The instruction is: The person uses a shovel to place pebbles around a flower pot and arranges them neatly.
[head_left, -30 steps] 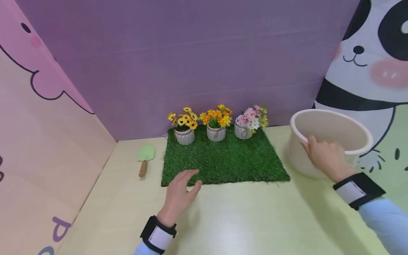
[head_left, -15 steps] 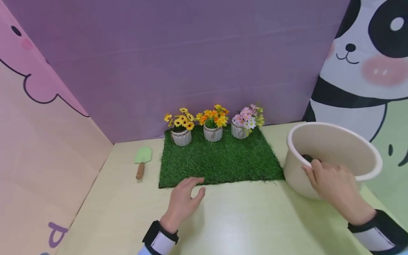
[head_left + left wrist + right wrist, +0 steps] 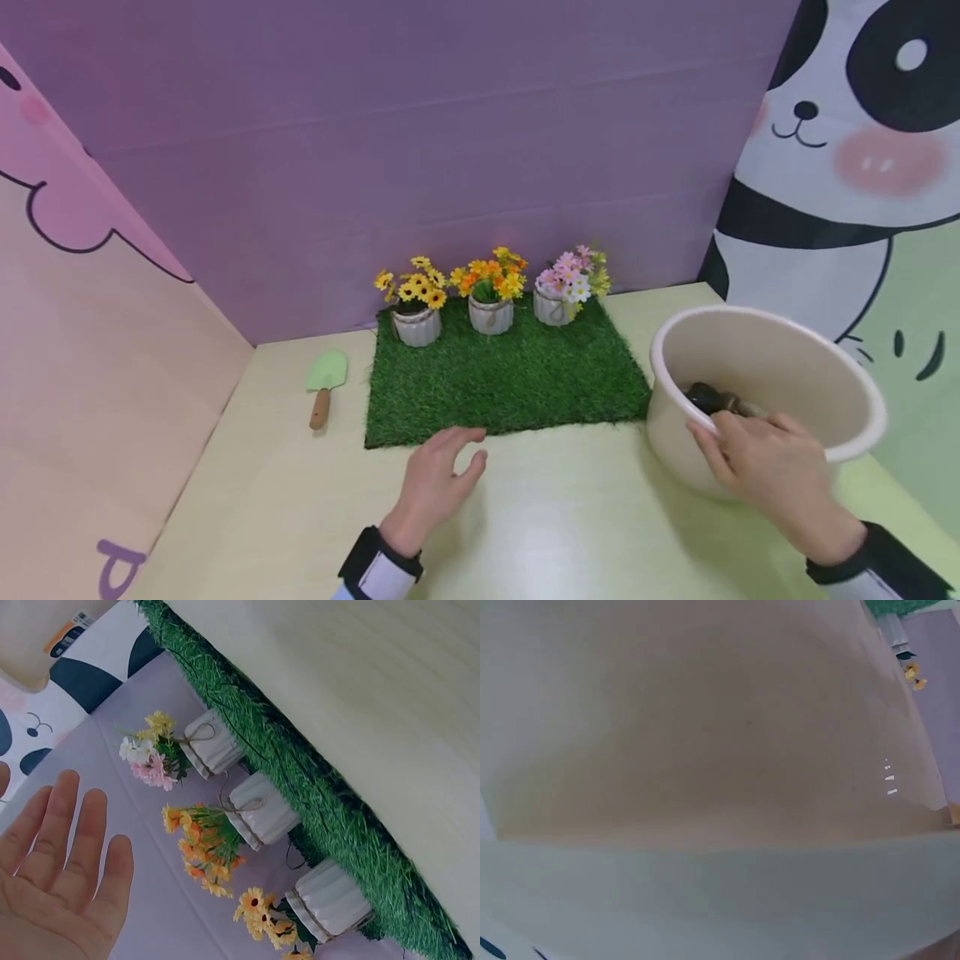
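On the right of the head view, my right hand [image 3: 780, 471] grips the near rim of a cream bucket [image 3: 690, 450], thumb outside and fingers over the edge. Dark and brownish rounded objects [image 3: 705, 397] lie inside the bucket; what they are I cannot tell. The bucket's pale wall [image 3: 720, 750] fills most of the right wrist view, close up. My left hand [image 3: 435, 483] holds nothing, above the table in front of the grass mat [image 3: 495, 392], its fingers loosely bent and apart from the thumb. In the left wrist view its fingers look spread.
Three white pots stand along the mat's back: yellow flowers [image 3: 417, 327], orange flowers [image 3: 491, 315] and pink flowers [image 3: 553, 307]. A green trowel [image 3: 327, 372] with a wooden handle lies left of the mat. A purple wall [image 3: 450, 150] rises behind the table [image 3: 555, 500].
My right hand has brought the bucket nearer and tilted it, so dark objects inside have come into view. My left hand has barely moved. The view has shifted slightly right.
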Tool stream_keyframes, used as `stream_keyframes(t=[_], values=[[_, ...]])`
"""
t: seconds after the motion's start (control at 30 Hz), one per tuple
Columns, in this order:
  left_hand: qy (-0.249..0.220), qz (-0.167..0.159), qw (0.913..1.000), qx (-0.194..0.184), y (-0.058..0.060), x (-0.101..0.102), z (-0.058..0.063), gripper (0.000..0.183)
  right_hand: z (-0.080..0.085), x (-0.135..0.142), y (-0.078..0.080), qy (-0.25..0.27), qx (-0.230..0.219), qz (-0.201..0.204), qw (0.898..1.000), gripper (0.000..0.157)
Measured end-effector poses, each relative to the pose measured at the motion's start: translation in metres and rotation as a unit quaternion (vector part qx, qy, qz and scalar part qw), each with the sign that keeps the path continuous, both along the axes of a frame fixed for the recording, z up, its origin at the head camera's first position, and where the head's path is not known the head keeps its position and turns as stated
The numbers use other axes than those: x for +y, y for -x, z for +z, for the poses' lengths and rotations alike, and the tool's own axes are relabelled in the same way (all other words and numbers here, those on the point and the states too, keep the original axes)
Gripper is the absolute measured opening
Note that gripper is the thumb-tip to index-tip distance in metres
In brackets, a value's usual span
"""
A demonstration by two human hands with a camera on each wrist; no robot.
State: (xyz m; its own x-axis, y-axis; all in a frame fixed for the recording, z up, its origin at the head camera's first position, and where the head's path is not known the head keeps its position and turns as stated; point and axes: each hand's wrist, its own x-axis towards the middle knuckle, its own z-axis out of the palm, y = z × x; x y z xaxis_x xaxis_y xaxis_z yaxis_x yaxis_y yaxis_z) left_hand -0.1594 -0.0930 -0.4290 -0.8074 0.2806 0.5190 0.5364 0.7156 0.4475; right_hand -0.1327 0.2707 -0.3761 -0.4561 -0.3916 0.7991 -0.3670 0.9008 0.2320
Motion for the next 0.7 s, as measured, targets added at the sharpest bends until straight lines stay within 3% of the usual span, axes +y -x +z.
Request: stream_keyframes(t=[0.1,0.3,0.5,0.7], values=[[0.009,-0.007,0.9999,-0.009,0.001,0.003,0.0,0.022,-0.001,-0.008,0.0,0.008,0.038,0.024,0.999,0.052],[0.012,-0.053,0.9984,-0.018,0.005,0.027,0.012,0.023,0.0,-0.022,-0.003,0.016,0.05,0.051,0.997,0.05],[0.034,-0.134,0.9902,0.02,0.018,0.074,0.029,0.035,0.002,-0.042,-0.005,0.017,0.057,0.077,0.995,0.049],[0.059,-0.182,0.9795,0.062,0.028,0.109,0.043,0.044,-0.002,-0.057,-0.01,0.008,0.05,0.089,0.995,0.049]])
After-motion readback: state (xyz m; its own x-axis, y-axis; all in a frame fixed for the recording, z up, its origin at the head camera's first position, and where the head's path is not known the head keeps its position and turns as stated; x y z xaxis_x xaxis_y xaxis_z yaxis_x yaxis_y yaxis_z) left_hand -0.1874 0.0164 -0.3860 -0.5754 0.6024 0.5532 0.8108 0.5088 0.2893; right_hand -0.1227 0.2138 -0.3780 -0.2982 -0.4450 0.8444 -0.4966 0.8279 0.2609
